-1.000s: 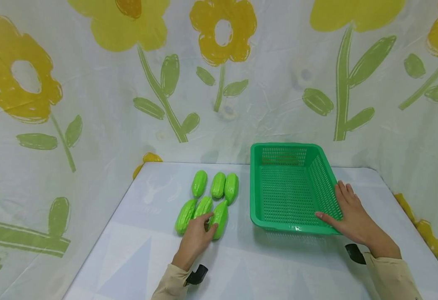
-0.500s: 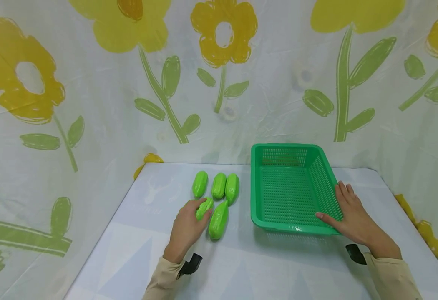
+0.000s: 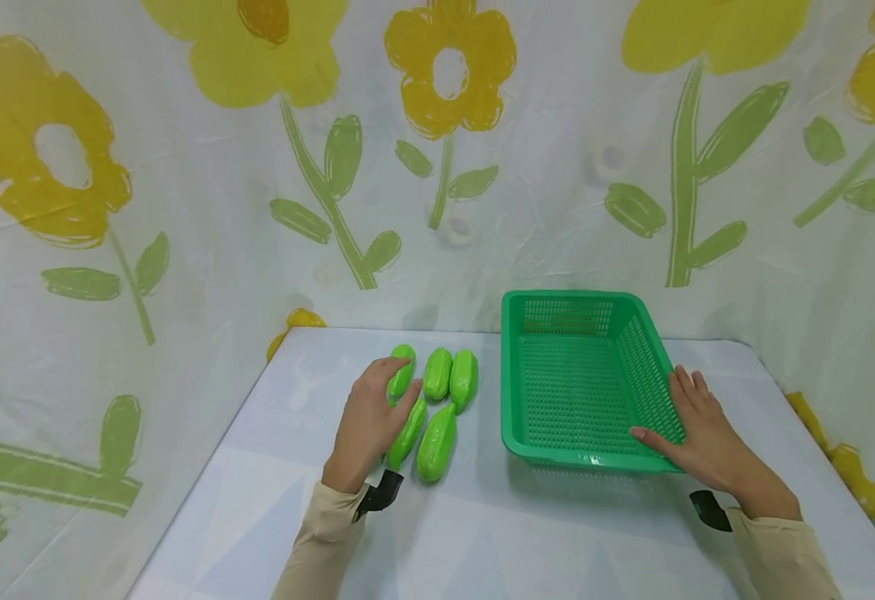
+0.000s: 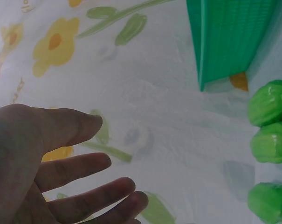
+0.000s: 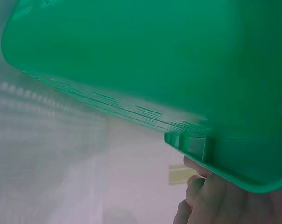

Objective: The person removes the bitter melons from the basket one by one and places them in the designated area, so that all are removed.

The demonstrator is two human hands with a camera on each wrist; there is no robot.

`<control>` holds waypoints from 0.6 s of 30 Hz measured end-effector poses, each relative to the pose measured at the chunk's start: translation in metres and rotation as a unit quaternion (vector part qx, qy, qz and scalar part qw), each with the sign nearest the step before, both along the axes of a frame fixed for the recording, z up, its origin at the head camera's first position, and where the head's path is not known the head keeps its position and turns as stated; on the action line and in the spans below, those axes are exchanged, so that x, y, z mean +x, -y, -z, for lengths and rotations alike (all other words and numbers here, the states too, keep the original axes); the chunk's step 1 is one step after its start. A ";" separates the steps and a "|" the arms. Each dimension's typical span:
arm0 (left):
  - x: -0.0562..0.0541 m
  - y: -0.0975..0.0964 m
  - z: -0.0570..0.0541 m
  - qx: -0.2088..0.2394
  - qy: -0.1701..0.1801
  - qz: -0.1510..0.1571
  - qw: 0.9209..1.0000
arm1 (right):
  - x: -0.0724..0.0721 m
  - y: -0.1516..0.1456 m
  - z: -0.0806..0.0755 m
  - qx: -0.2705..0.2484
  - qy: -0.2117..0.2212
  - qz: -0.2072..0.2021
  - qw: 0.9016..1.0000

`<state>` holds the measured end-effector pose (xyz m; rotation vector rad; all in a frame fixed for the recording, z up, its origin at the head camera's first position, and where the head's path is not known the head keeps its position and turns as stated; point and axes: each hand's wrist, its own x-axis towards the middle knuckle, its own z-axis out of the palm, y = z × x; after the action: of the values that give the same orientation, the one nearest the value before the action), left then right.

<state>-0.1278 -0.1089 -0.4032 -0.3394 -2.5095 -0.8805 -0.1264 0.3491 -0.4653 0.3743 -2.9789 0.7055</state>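
In the head view my left hand (image 3: 368, 417) hovers over the left side of a group of bright green ribbed gourds, thumb and fingers spread apart. Its fingertips overlap the back-left gourd (image 3: 403, 372); contact cannot be told. Beside the thumb lies a front gourd (image 3: 407, 435), with another gourd (image 3: 437, 442) to its right. Two more, a gourd (image 3: 437, 374) and a gourd (image 3: 463, 380), lie side by side behind. In the left wrist view nothing sits between the fingers. My right hand (image 3: 711, 437) rests spread on the front-right corner of a green plastic basket (image 3: 510, 383), thumb over the rim.
The basket's perforated floor (image 3: 572, 392) shows no contents. A white table (image 3: 482, 542) with pale triangles bears everything. Behind and at the sides hangs a white curtain (image 3: 542, 208) printed with yellow flowers.
My left hand has moved left and away from me, off the front-right gourd and past the middle one, which now lies turned. The hand now covers the front-left spot. My right hand stays put.
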 end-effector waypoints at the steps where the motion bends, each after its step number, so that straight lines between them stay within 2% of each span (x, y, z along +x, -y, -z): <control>1: -0.001 -0.001 -0.003 0.000 -0.006 0.002 1.000 | 0.000 0.000 0.000 0.000 0.001 0.001 1.000; 10: -0.007 -0.009 -0.022 0.025 -0.045 0.018 0.998 | 0.001 0.000 0.000 -0.005 -0.002 -0.002 1.000; 14: -0.006 -0.014 -0.022 0.027 -0.057 0.028 0.998 | 0.001 0.001 -0.001 -0.014 -0.002 -0.007 1.000; 18: -0.005 -0.017 -0.019 0.016 -0.060 0.026 0.998 | 0.005 0.001 -0.008 -0.033 -0.034 -0.010 0.999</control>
<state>-0.1325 -0.0915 -0.3841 -0.4348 -2.3822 -0.8928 -0.1212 0.3477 -0.4573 0.4155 -2.8839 0.7742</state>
